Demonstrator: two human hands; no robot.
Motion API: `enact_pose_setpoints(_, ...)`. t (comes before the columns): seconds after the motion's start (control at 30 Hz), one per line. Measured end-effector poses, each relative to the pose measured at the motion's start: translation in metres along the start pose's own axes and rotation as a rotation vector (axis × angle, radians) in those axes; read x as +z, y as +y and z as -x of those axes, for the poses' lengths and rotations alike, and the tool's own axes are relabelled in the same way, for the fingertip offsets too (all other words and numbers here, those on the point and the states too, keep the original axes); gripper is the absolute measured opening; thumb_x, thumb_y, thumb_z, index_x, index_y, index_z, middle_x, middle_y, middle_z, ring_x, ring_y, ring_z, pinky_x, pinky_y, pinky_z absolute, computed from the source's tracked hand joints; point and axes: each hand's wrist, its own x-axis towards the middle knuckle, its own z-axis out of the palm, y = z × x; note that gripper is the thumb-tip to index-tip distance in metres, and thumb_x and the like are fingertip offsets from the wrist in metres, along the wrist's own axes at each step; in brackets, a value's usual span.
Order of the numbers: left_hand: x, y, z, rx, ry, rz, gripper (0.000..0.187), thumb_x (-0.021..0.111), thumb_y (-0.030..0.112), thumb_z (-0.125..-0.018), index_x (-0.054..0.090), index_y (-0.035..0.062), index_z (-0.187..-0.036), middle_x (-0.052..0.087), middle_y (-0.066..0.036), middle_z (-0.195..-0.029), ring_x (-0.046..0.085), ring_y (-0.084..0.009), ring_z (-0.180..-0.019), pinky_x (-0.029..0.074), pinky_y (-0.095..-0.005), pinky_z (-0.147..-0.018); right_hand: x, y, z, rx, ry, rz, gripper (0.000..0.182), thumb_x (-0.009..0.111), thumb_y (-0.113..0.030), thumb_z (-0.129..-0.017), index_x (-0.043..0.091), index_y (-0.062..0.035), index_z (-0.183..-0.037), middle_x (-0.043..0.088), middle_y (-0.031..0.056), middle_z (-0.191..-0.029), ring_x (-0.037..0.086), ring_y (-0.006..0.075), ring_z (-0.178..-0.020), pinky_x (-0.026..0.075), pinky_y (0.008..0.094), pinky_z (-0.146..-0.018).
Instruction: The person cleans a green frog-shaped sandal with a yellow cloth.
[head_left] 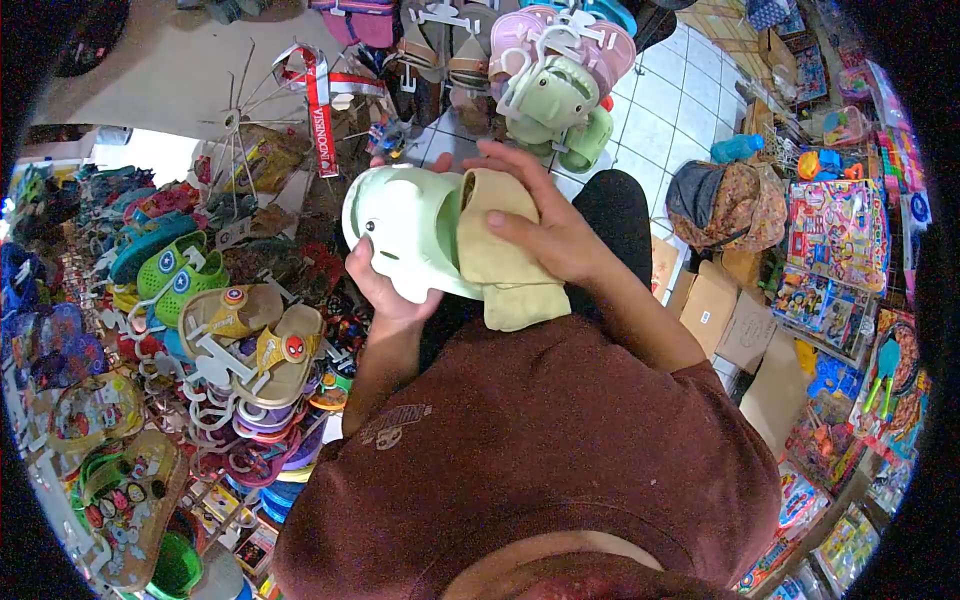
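Note:
A pale green slipper (405,225) with a small black eye on its strap is in my left hand (385,290), whose thumb presses on its side near the eye. My right hand (550,225) holds a folded beige cloth (500,245) against the open end of the slipper, thumb on top of the cloth. Part of the cloth hangs down over the slipper's edge. Beyond my hands, a similar green slipper (550,100) hangs on a white hanger beside pink ones (610,50).
Many sandals on hangers crowd the left, among them green clogs (180,280) and tan sandals (235,312). A red and white ribbon (320,120) hangs at upper left. To the right are a cap (725,205), open cardboard boxes (745,330) and packaged toys (838,235).

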Motion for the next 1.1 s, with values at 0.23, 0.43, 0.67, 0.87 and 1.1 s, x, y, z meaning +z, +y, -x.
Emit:
enact_pose_setpoints(0.23,0.003,0.014,-0.005,0.031,0.018,-0.075,0.083,0.055,0.042,-0.072,0.025,0.0134,-0.143,0.049,-0.021,-0.129,0.043,-0.0419,-0.124,0.028,-0.0531,-0.108,0.009,-0.01,-0.007,0.39,0.023,0.699,0.042,0.059,-0.033,-0.091,0.053,-0.0027,-0.12,0.063,0.0101,-0.104,0.06,0.0183,-0.098,0.047,0.0319,-0.085)
enact_pose_setpoints(0.43,0.004,0.018,-0.015,0.029,-0.111,0.16,0.08,0.056,0.043,-0.071,0.032,0.0155,-0.142,0.051,-0.023,-0.125,0.039,-0.0457,-0.124,0.025,-0.0542,-0.109,0.0,-0.005,-0.013,0.27,-0.163,0.341,0.044,0.057,-0.038,-0.092,0.054,-0.0019,-0.117,0.064,0.0081,-0.1,0.059,0.0147,-0.088,0.049,0.0306,-0.079)
enact_pose_setpoints(0.67,0.003,0.011,-0.021,0.054,-0.147,0.124,0.083,0.059,0.045,-0.067,0.034,0.0181,-0.142,0.049,-0.026,-0.122,0.039,-0.0446,-0.123,0.032,-0.0544,-0.104,-0.011,-0.003,-0.007,0.368,-0.241,0.263,0.049,0.055,-0.045,-0.091,0.056,-0.0045,-0.118,0.065,0.0109,-0.102,0.062,0.022,-0.091,0.048,0.0361,-0.084)
enact_pose_setpoints(0.87,-0.004,0.037,-0.029,0.253,-0.196,0.073,0.084,0.063,0.052,-0.068,0.033,0.026,-0.142,0.043,-0.02,-0.132,0.034,-0.0425,-0.128,0.031,-0.0604,-0.103,-0.034,0.012,0.011,0.543,-0.415,0.461,0.05,0.056,-0.042,-0.092,0.054,-0.0013,-0.12,0.063,0.0073,-0.101,0.057,0.0133,-0.092,0.047,0.0306,-0.082)
enact_pose_setpoints(1.1,-0.04,0.048,-0.043,-0.129,-0.497,0.157,0.081,0.053,0.062,-0.077,0.033,0.0174,-0.142,0.047,-0.02,-0.131,0.048,-0.0484,-0.114,0.043,-0.0644,-0.09,-0.054,0.049,0.024,0.7,-0.084,-0.151,0.048,0.051,-0.035,-0.096,0.029,-0.0128,-0.132,0.06,0.0096,-0.105,0.063,0.0222,-0.092,0.053,0.0326,-0.071)
